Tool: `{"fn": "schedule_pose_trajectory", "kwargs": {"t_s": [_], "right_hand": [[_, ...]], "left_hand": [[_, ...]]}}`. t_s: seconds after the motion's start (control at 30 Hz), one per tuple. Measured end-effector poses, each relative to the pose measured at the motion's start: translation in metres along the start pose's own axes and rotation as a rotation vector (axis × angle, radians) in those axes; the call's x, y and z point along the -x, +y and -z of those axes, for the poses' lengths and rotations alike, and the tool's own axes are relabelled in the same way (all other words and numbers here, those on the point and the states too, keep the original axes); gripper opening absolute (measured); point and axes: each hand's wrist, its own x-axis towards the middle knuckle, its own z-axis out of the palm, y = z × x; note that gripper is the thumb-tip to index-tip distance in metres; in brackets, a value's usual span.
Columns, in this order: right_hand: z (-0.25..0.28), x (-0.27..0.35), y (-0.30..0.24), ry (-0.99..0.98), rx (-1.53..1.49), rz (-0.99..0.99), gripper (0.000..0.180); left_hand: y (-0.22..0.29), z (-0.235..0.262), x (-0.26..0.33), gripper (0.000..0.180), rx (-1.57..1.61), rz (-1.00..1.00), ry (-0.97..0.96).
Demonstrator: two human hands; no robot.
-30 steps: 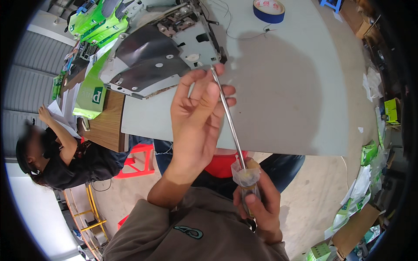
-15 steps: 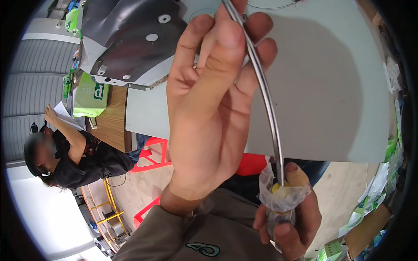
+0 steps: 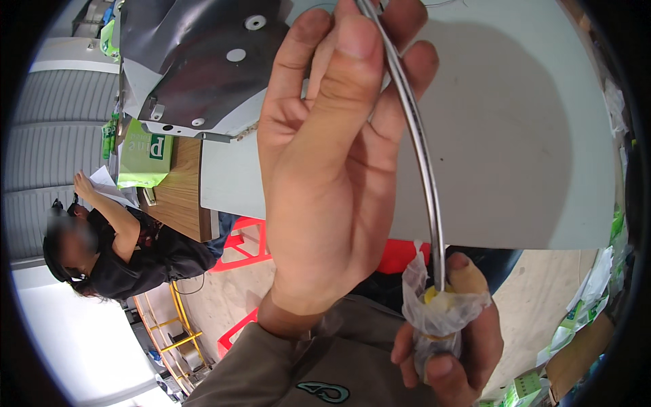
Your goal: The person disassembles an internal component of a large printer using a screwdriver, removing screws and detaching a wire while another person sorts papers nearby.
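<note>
A long, slightly curved shiny metal rod runs from the top edge down to the lower right. My left hand is raised in the middle, palm side showing, with its thumb and fingers closed on the rod's upper part. The rod's far end lies outside the picture. Lower right, my right hand is wrapped around the rod's handle end, which is covered in crinkled clear plastic. Something yellow shows inside the plastic where the rod enters it. The handle's shape is mostly hidden by the plastic and fingers.
A dark sheet-metal panel with holes lies at the upper left of the pale table. Left of it are a green bag and a person holding paper. Red stools stand below. Boxes line the lower right.
The view has shifted slightly. My left hand and the rod's upper part sit a little higher in the picture; both hands keep their hold.
</note>
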Motion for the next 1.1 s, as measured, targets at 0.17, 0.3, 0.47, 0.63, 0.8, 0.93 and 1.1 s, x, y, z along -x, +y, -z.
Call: {"fn": "schedule_pose_trajectory", "kwargs": {"t_s": [0.17, 0.3, 0.47, 0.63, 0.8, 0.93, 1.1], "right_hand": [[-0.004, -0.003, 0.004, 0.009, -0.014, -0.001, 0.074], [-0.002, -0.007, 0.004, -0.061, -0.038, -0.028, 0.073], [-0.007, -0.01, 0.019, 0.033, -0.136, 0.055, 0.073], [-0.024, -0.019, 0.009, 0.099, -0.209, 0.122, 0.074], [-0.018, -0.021, 0.021, 0.106, -0.394, 0.16, 0.075], [-0.024, -0.022, 0.015, 0.091, -0.263, 0.066, 0.078], [-0.022, -0.025, 0.035, 0.121, -0.199, 0.28, 0.08]], "left_hand": [[0.001, 0.002, 0.0, 0.036, -0.008, 0.018, -0.002], [0.002, 0.004, 0.001, 0.037, -0.018, 0.028, 0.001], [0.002, 0.005, -0.001, 0.038, -0.02, 0.037, -0.003], [0.004, 0.006, -0.004, 0.039, -0.032, 0.047, -0.009], [0.006, 0.007, -0.005, 0.04, -0.045, 0.059, -0.011], [0.01, 0.008, -0.006, 0.041, -0.059, 0.066, -0.015], [0.019, 0.01, -0.004, 0.042, -0.097, 0.078, -0.039]]}}
